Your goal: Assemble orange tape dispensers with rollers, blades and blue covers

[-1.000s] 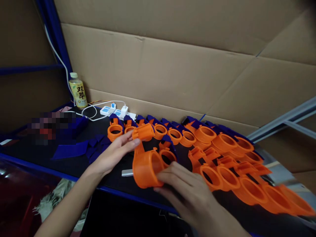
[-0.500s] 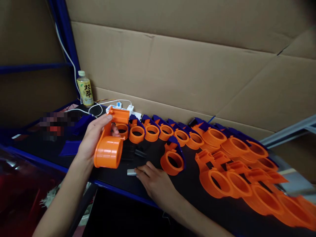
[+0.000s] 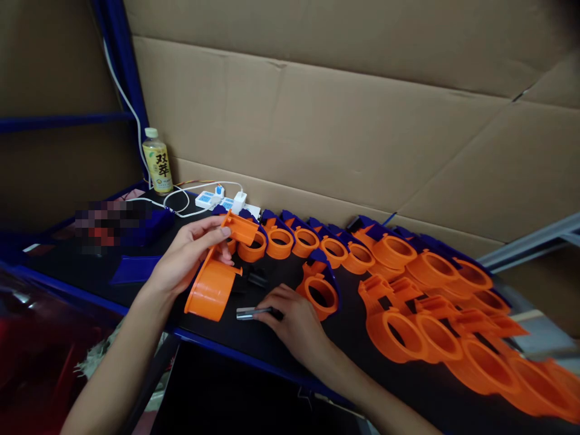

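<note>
Left hand (image 3: pixel 181 261) curls round the orange part (image 3: pixel 209 291), held just above the table (image 3: pixel 244 338) near its front edge; right hand (image 3: pixel 296 323) pinches a metal tool (image 3: pixel 248 313) lying flat there. A loose grip could drop the part off the edge.

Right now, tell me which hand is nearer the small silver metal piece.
Right. The right hand touches the metal piece; the left hand holds an orange part above-left of it.
</note>
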Demonstrator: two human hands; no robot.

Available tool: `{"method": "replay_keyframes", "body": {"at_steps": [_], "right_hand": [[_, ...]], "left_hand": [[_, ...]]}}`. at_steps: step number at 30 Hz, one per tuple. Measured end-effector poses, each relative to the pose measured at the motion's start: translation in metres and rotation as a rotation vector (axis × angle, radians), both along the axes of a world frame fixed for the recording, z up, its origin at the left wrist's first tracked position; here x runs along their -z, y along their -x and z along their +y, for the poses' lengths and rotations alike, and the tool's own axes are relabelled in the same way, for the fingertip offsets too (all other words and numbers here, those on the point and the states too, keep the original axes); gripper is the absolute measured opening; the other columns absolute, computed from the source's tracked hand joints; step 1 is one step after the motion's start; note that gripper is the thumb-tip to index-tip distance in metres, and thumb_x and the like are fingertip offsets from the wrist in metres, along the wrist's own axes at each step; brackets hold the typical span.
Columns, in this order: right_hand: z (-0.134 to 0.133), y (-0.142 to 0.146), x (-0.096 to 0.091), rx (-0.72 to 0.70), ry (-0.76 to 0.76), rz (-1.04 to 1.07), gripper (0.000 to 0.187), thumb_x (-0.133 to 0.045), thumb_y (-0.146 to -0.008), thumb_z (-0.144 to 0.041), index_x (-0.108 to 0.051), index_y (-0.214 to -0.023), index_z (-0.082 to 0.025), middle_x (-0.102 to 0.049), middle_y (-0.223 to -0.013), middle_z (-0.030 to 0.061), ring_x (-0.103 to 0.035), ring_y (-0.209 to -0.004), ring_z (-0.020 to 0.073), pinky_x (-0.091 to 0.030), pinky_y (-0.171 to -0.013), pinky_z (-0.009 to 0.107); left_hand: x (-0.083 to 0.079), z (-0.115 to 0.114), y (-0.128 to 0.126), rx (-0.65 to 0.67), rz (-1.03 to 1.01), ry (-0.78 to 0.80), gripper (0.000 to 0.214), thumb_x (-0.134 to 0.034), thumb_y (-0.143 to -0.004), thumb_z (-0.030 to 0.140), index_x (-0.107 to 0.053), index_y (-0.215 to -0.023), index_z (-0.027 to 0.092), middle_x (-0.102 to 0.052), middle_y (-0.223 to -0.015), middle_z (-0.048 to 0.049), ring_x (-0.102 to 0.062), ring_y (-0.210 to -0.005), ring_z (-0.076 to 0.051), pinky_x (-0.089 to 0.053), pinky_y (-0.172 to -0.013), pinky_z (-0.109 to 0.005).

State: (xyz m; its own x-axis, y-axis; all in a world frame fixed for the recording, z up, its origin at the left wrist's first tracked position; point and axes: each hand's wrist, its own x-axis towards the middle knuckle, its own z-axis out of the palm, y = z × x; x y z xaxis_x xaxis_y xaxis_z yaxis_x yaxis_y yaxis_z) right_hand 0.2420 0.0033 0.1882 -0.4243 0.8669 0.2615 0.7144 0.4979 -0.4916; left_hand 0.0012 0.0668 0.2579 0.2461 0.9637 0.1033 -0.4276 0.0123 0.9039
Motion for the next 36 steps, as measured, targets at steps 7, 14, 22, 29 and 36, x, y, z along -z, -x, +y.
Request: {"method": "replay_keyframes", "body": {"at_steps": [7, 14, 22, 29, 36], "right_hand": [[0.003, 0.002, -0.002, 0.013, 0.074, -0.020, 0.002, -0.076, -0.088, -0.024, -0.075, -0.086, -0.023, -0.074, -0.094, 0.0030, -0.067, -0.090, 0.0192, -0.051, -0.076, 0.030], [0.009, -0.003, -0.022, 0.039, 0.061, 0.220, 0.013, -0.072, -0.092, -0.027, -0.080, -0.102, -0.026, -0.072, -0.090, 0.0023, -0.066, -0.076, 0.0142, -0.049, -0.065, 0.025], [0.026, -0.001, -0.082, 0.164, -0.375, 0.389, 0.013, -0.074, -0.090, -0.023, -0.078, -0.102, -0.025, -0.074, -0.089, -0.0007, -0.058, -0.064, 0.0105, -0.046, -0.059, 0.026], [0.035, 0.011, -0.076, 0.111, -0.553, 0.306, 0.010, -0.072, -0.091, -0.019, -0.077, -0.098, -0.023, -0.076, -0.090, 0.0027, -0.067, -0.081, 0.0165, -0.054, -0.073, 0.033], [0.044, 0.016, -0.067, 0.063, -0.396, 0.284, 0.022, -0.061, -0.098, -0.025, -0.074, -0.115, -0.028, -0.073, -0.112, 0.0041, -0.066, -0.107, 0.0206, -0.053, -0.094, 0.042]], "left_hand": [[0.001, 0.000, -0.001, 0.022, 0.051, -0.021, 0.029, -0.080, -0.081, 0.030, -0.069, -0.103, 0.015, -0.067, -0.063, -0.0003, -0.063, -0.055, -0.014, -0.058, -0.062, -0.028], [0.005, 0.003, 0.001, 0.046, 0.101, -0.050, 0.034, -0.079, -0.083, 0.030, -0.067, -0.111, 0.015, -0.067, -0.064, 0.0005, -0.064, -0.055, -0.014, -0.058, -0.062, -0.028], [0.006, -0.003, -0.014, 0.168, 0.166, -0.025, 0.036, -0.079, -0.082, 0.032, -0.061, -0.109, 0.016, -0.073, -0.071, -0.0037, -0.071, -0.061, -0.018, -0.061, -0.063, -0.029], [0.006, -0.008, -0.026, 0.236, 0.142, 0.031, 0.035, -0.079, -0.082, 0.032, -0.059, -0.106, 0.017, -0.074, -0.070, -0.0026, -0.072, -0.057, -0.018, -0.060, -0.060, -0.028], [0.011, -0.002, -0.023, 0.236, 0.195, 0.050, 0.030, -0.075, -0.087, 0.039, -0.065, -0.106, 0.017, -0.076, -0.083, -0.0050, -0.075, -0.064, -0.017, -0.056, -0.058, -0.024]]}}
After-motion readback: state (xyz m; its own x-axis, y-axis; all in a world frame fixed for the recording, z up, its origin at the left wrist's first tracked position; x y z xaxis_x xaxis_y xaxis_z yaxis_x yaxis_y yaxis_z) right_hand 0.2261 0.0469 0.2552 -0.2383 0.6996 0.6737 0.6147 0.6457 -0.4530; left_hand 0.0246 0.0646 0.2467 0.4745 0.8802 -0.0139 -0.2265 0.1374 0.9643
